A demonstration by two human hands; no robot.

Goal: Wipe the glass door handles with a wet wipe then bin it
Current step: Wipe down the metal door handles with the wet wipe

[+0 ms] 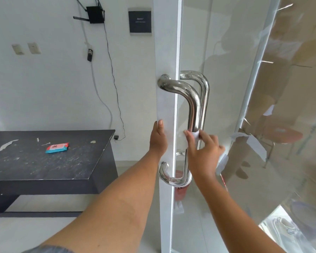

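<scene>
Right hand [202, 152] grip: wipe [195, 136], seemingly around handle [193, 106].

Two bare forearms reach forward and up; the left hand [158, 138] lies flat, fingers straight, thumb raised; the right hand [202, 150] curls with its fingers bent inward, pinching closed, wrist angled slightly left.

wet wipe [195, 135]: mostly hidden by right hand [202, 154] | red bin [181, 192]: partly behind door frame, blurred through glass | plaque [140, 20] text: too small | surface [44, 161]: cut off at left edge
</scene>
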